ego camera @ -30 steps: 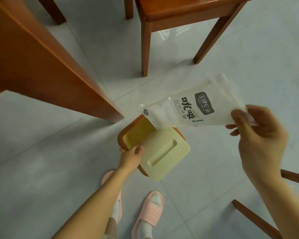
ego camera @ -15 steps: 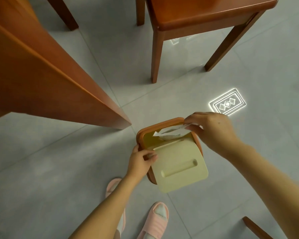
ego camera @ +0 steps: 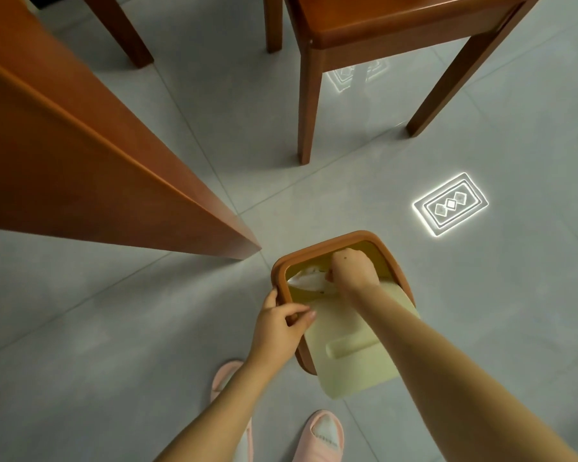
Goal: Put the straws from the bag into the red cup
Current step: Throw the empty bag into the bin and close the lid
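bag (ego camera: pixel 309 281) | white, crumpled | inside orange-rimmed bin (ego camera: pixel 278 281) | gripped by right hand (ego camera: pixel 352 271)

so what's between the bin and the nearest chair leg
Only bare floor lies between the bin and the chair leg, as the head view shows.

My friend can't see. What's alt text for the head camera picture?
A right hand presses a crumpled white bag into an orange bin on a grey tiled floor, while the left hand holds its pale yellow lid open.
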`<state>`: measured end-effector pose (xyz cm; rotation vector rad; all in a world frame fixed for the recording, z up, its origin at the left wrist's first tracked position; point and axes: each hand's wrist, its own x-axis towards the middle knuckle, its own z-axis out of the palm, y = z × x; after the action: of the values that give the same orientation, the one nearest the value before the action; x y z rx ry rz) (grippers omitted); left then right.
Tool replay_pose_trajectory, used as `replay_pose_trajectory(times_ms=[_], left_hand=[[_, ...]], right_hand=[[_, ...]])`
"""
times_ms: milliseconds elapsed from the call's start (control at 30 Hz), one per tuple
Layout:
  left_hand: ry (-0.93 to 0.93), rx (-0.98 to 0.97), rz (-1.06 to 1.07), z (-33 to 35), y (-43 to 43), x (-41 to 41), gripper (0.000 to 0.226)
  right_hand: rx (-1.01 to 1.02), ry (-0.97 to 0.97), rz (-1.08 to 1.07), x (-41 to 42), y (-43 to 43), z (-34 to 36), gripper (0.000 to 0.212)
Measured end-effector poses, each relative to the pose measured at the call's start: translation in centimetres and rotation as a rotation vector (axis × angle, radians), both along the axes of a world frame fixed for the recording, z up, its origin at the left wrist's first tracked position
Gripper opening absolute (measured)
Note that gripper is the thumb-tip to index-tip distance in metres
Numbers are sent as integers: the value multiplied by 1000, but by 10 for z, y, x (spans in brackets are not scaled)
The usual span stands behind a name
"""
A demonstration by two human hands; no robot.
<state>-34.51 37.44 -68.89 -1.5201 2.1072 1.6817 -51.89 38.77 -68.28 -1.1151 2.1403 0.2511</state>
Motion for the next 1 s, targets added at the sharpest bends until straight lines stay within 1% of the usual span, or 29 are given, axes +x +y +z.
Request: replay_pose_trajectory(times_ms=[67,200,267,333,367,400,433,500,533,567,633,667,733,800,867,933,1000], left_hand=[[-4,-7,1,-2,-3,-1,18],[-3,-26,-47,-5,-6,-1,18],[-9,-38,-91,-5,-6,-1,23],[-33,-58,-135,-4,-7,0,29],[-45,-65,-147,-3,-8,0,33],[-53,-68,-152,-2,-9,0,36],[-54,-79,-157,-1,-10,-1,40],[-55,-127,-189,1,-12,-2,47],[-56,-162,-216,1,-13,-3,49],[-58,-206,-253,1,-14,-3,49],[-68,-293,-337,2,-15,-2,45],[-71,-310,-365,4,-16,-3,43],[-87,-263,-395,7,-18,-4,46],[-127,-169,-440,11,-19,-5,58],[-176,-151,-554,15,-17,-6,73],[-236,-225,-710,18,-13,-8,85],[-315,-373,-846,17,-10,-15,99]], right_hand=[[-11,-7,2,8,-9,-11,10],[47,-24,-102,18,-15,-35,9],[88,50,-73,20,-12,-40,16],[66,151,-5,23,-8,-40,33],[41,158,12,24,-7,-38,37],[19,147,13,25,-4,-38,36],[19,117,-14,24,-3,-37,31],[51,-6,-110,18,1,-30,13],[80,-63,-116,13,4,-27,5],[105,-112,-104,9,7,-25,9],[177,-206,-12,1,12,-17,29],[206,-250,39,-1,14,-12,35],[225,-286,120,-4,16,-2,39],[215,-233,188,-5,19,6,39],[254,-198,219,-6,26,9,42],[340,-230,221,-8,28,11,50],[399,-252,241,-8,24,9,54]])
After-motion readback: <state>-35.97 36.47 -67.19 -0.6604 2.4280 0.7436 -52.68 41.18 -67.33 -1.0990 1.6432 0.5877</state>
